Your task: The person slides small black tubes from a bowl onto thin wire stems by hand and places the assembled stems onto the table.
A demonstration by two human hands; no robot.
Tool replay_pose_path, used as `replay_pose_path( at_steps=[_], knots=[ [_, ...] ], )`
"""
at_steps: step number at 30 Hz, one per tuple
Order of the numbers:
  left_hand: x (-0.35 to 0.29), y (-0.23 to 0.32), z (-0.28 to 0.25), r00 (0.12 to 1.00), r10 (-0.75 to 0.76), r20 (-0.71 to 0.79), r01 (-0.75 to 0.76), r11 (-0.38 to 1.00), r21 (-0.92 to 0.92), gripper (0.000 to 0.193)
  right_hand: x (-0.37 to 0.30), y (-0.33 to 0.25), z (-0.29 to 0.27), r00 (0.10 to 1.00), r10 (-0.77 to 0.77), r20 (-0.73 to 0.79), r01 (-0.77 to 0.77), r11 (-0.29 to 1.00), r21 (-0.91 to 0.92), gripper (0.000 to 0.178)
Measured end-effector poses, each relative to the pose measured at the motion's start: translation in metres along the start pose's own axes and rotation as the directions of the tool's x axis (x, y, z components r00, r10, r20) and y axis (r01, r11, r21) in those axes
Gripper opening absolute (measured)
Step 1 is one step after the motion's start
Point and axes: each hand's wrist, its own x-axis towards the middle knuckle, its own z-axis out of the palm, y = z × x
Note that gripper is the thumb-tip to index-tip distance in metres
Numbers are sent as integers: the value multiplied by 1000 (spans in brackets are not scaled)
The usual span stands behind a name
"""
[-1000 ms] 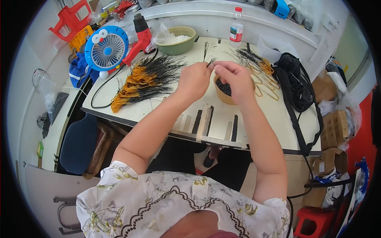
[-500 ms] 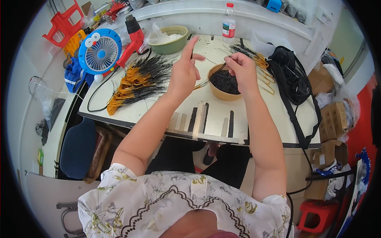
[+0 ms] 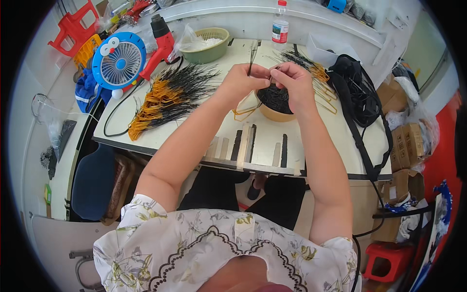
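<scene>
My left hand (image 3: 241,82) is closed round a few thin yellow-and-black wires (image 3: 242,114); their yellow loop hangs below it and dark ends stick up above. Close beside it, my right hand (image 3: 296,85) has its thumb and fingertips pinched together, meeting the left fingertips. What it pinches is too small and too covered to make out. Both hands are over a tan bowl (image 3: 276,116) filled with short black pieces (image 3: 274,99). To the left lies a big pile of yellow-and-black wires (image 3: 170,100); a smaller bunch of wires (image 3: 318,73) lies to the right.
Beyond the pile stand a blue fan (image 3: 120,61), a red heat gun (image 3: 163,44) and a green basket (image 3: 209,47) with white contents. At the back is a water bottle (image 3: 280,27). A black bag (image 3: 355,92) covers the table's right side. Strips (image 3: 242,146) line its front edge.
My left hand has gone from raised, extended fingers to a closed grip beside my right hand. The wires it holds now stand more upright. My right hand has stayed near the bowl.
</scene>
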Motion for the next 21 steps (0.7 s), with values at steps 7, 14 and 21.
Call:
replay_pose_path(
  at_steps=[7,14,21],
  knots=[
    [2,-5,-1,983,-99,154,131,968,-214,15,-3,-9,3,992,126,9,-126,981,147,4],
    [1,-16,-16,991,-119,54,123,989,-82,12,5,-9,-16,989,137,-57,-146,971,-191,15],
    [-2,-35,-15,984,-173,-26,166,970,-178,17,2,14,-13,992,36,124,110,275,-955,15]
  ],
)
